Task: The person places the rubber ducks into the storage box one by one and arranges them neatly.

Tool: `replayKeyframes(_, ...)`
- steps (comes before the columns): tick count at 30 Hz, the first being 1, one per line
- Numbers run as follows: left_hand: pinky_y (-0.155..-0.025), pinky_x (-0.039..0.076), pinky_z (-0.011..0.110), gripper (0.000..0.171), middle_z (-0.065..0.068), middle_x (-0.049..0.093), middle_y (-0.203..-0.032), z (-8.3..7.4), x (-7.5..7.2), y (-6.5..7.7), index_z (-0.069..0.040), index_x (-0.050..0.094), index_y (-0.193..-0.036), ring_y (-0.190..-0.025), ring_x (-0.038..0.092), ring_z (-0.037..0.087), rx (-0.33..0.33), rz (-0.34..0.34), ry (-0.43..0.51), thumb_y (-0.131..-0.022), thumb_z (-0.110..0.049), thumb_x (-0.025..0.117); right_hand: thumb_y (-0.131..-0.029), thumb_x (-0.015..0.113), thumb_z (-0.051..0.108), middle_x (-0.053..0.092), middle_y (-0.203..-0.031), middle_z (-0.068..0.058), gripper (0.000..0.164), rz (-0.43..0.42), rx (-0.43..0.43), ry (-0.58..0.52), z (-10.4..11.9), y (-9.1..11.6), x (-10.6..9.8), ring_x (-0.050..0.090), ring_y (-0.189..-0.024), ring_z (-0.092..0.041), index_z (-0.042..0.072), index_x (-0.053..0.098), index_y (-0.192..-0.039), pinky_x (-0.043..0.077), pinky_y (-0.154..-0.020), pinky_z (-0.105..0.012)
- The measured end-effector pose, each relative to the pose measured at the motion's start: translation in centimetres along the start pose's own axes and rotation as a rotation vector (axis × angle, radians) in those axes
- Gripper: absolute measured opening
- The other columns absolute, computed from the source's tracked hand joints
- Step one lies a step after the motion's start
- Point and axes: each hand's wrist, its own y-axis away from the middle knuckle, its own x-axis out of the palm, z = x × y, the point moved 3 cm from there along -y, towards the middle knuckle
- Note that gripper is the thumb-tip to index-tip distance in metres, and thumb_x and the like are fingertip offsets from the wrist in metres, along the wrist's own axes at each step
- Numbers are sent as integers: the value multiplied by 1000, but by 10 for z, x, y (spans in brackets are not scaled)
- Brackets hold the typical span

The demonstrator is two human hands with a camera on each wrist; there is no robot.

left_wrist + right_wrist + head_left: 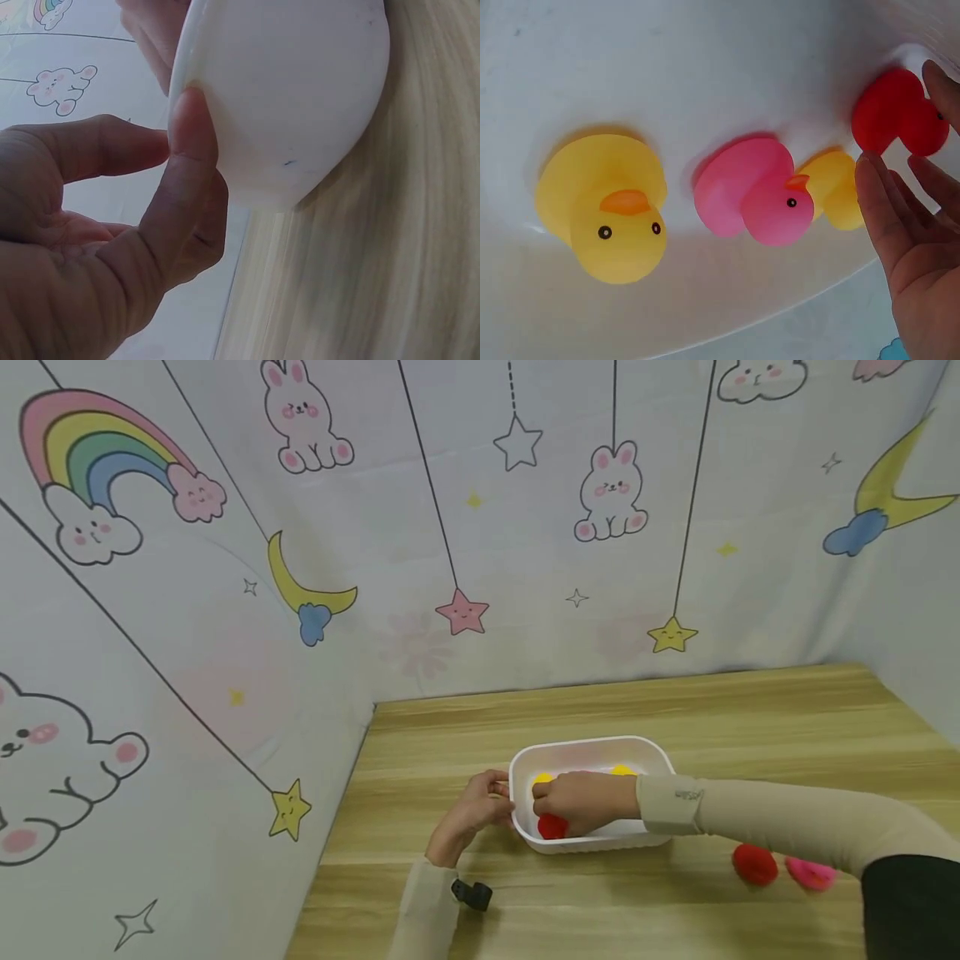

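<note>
Our left hand (474, 807) pinches tub (300, 90) by rim; right hand (592, 800), nearer, straddles red duck (885, 109) (grip: we can't tell) inside left end.

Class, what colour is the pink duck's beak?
Orange: the beak on the pink duck shows best in the right wrist view.

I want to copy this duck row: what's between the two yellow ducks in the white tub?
A pink duck sits between the nearer-looking yellow duck and the other yellow duck; the right wrist view shows it.
</note>
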Motion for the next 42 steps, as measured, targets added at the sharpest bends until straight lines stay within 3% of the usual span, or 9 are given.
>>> replayKeyframes(5, -59, 62, 27, 51, 18, 54, -96, 1, 0, -2, 21, 42, -131, -63, 58, 15, -7, 9, 8, -83, 15, 56, -80, 86, 23, 66, -115, -2, 50, 55, 127, -213, -6, 12, -20, 61, -92, -12, 8, 66, -123, 54, -87, -22)
replayKeyframes(11, -59, 63, 30, 51, 17, 54, -95, 1, -1, -2, 20, 43, -131, -61, 57, 16, -10, -14, -7, -83, 15, 58, -80, 85, 16, 68, -124, -8, 54, 3, 253, -415, -14, 32, -34, 62, -111, -22, 3, 66, -128, 52, -102, -39)
replayKeyframes(18, -63, 64, 32, 51, 20, 55, -97, 2, -1, 1, 21, 42, -132, -63, 57, 16, -14, 5, -14, -84, 14, 58, -79, 85, 21, 68, -127, -1, 55, -99, 410, -542, -21, 65, -39, 60, -120, -25, 6, 68, -129, 51, -102, -51)
replayKeyframes(24, -60, 63, 29, 50, 22, 55, -97, 1, -2, 2, 23, 41, -131, -62, 58, 15, -5, 1, 2, -84, 16, 56, -81, 84, 24, 65, -132, -7, 57, -203, 478, -653, -27, 99, -43, 57, -124, -34, 5, 66, -131, 50, -101, -59)
replayKeyframes(28, -61, 63, 29, 51, 19, 54, -96, 1, 0, -1, 23, 40, -132, -62, 58, 15, -2, 16, 2, -84, 15, 57, -81, 84, 28, 65, -132, -10, 58, -258, 532, -660, -28, 126, -44, 57, -124, -36, 4, 66, -132, 51, -99, -61)
replayKeyframes(33, -60, 62, 29, 50, 21, 56, -97, 1, 2, -1, 23, 41, -131, -62, 58, 15, 4, 15, -5, -84, 14, 56, -80, 84, 35, 66, -131, -7, 64, -281, 529, -624, -19, 153, -42, 58, -123, -35, 2, 66, -131, 50, -100, -62)
replayKeyframes(38, -60, 63, 30, 51, 23, 56, -97, 0, 2, 2, 23, 40, -132, -61, 58, 15, -2, 13, -7, -85, 14, 56, -76, 88, 36, 67, -130, -1, 64, -301, 507, -560, -3, 182, -32, 62, -117, -25, 9, 67, -131, 55, -96, -50)
replayKeyframes(42, -62, 63, 33, 50, 20, 54, -95, -1, 0, 3, 22, 40, -132, -61, 58, 15, -10, -4, -20, -85, 14, 56, -73, 91, 34, 68, -126, 2, 63, -370, 492, -521, 5, 207, -20, 64, -113, -18, 11, 68, -127, 58, -92, -39)
